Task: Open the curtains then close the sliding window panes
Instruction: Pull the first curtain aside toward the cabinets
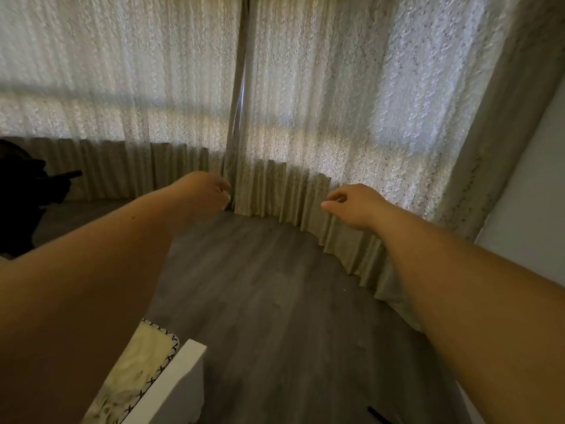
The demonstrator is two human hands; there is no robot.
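Note:
Two pale, speckled pleated curtains hang shut across the window, the left curtain [122,87] and the right curtain [336,102], meeting at a narrow seam with a sliver of light. The window panes behind them are hidden. My left hand [204,191] reaches out with fingers curled right at the inner edge of the left curtain, near the seam; whether it grips the cloth is unclear. My right hand [351,206] is stretched toward the right curtain's folds with fingers loosely bent and apart, holding nothing.
Grey wood-look floor [260,286] lies below the curtains. A white piece of furniture with a patterned cloth [143,374] stands at the lower left. A dark object [24,185] sits at the far left. A white wall [532,185] bounds the right side.

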